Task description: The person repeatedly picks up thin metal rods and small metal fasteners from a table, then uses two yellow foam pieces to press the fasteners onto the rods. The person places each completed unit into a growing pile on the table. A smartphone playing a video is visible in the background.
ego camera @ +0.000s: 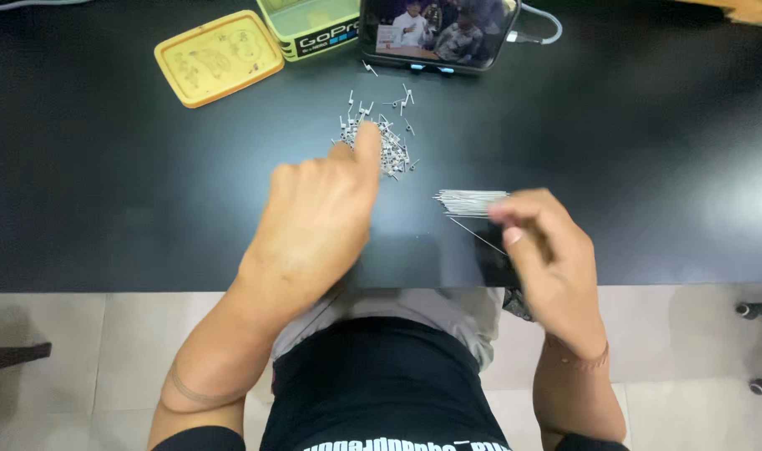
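A pile of small silver metal pieces [389, 142] lies on the black table [147, 184]. My left hand [318, 217] reaches into that pile, index finger stretched out and touching the pieces. My right hand [544, 250] sits to the right, fingers pinched on a bundle of thin metal needles [468, 202] whose tips fan out to the left. One single needle [477, 234] slants below the bundle near my thumb.
A yellow lid [218, 57] and a green box [310, 25] stand at the back left. A phone [437, 32] with a cable leans at the back centre. The table's front edge runs just above my lap. Chair castors [761, 347] show at the right.
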